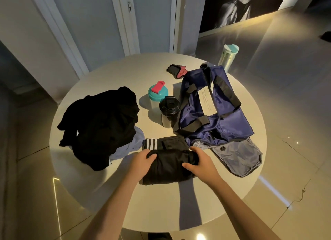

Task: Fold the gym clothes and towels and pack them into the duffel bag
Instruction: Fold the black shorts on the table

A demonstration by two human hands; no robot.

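From the head camera, a round white table [111,195] fills the middle of the view. Near its front edge lies a folded black garment [168,166] with white stripes at its far left corner. The left hand [143,161] grips its left end with the fingers curled over the fold. The right hand [198,161] grips the right end, thumb on the near side.

The navy duffel bag [211,111] lies just beyond and to the right, its grey-lined end flap open beside the right hand. A pile of black clothes [100,125] sits to the left, over a pale blue cloth [133,145]. Between the pile and the bag stand a teal-lidded cup [157,94] and a black-lidded cup [169,112]. A pair of black and pink gloves [176,70] and a pale bottle [228,57] sit farther back.
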